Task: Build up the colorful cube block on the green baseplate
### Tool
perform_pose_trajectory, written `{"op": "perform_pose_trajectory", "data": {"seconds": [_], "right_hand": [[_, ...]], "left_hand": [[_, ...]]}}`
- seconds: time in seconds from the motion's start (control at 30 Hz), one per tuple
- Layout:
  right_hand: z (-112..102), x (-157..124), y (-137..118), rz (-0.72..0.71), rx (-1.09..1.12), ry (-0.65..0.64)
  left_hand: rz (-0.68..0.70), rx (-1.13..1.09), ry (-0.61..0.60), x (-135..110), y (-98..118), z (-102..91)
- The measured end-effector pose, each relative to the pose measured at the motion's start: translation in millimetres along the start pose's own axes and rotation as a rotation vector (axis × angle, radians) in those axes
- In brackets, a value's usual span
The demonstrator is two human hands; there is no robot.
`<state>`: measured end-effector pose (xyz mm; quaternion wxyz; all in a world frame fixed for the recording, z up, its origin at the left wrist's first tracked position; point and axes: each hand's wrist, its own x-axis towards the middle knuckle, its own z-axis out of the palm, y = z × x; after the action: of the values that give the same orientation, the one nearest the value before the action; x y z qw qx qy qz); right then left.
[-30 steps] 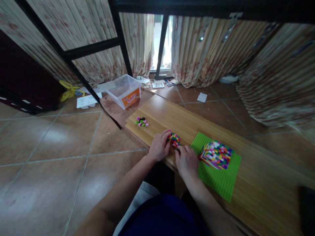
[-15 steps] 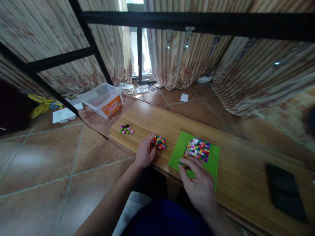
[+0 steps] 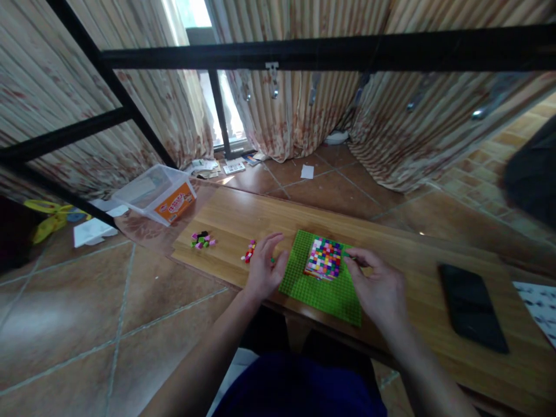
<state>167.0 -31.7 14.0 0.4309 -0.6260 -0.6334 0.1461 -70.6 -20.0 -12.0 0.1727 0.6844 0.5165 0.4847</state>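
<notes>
A multicoloured brick block (image 3: 324,259) stands on a green baseplate (image 3: 319,292) on the wooden table (image 3: 403,255). My right hand (image 3: 377,284) is at the block's right side, with thumb and forefinger pinched together at its edge; what they hold is too small to make out. My left hand (image 3: 264,269) lies on the table by the baseplate's left edge, fingers spread and holding nothing. Just beyond its fingertips lies a small cluster of red and white bricks (image 3: 249,252).
A small pile of loose pink, green and black bricks (image 3: 202,239) lies at the table's left end. A clear plastic box (image 3: 158,194) sits on the floor beyond it. A black phone (image 3: 471,307) and a patterned sheet (image 3: 541,301) lie to the right. A black metal bar (image 3: 304,55) crosses overhead.
My right hand moved from the small brick cluster to the baseplate's front edge, then to the block's right side. My left hand let go of the small cluster and spread out. The view swung right.
</notes>
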Motion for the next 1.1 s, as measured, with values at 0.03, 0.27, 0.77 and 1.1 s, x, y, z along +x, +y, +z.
{"op": "perform_pose_trajectory", "data": {"seconds": [0.03, 0.27, 0.77, 1.1], "right_hand": [[2, 3, 0, -0.029, -0.002, -0.025], [11, 13, 2, -0.179, -0.025, -0.062], [18, 18, 4, -0.127, 0.008, -0.049], [26, 10, 20, 0.395, 0.382, 0.087]], "left_hand": [[0.011, -0.025, -0.009, 7, 6, 5.5], [-0.031, -0.167, -0.195, 37, 29, 44.1], [-0.203, -0.372, -0.350, 44, 19, 75.3], [-0.284, -0.499, -0.357, 42, 20, 77.3]]}}
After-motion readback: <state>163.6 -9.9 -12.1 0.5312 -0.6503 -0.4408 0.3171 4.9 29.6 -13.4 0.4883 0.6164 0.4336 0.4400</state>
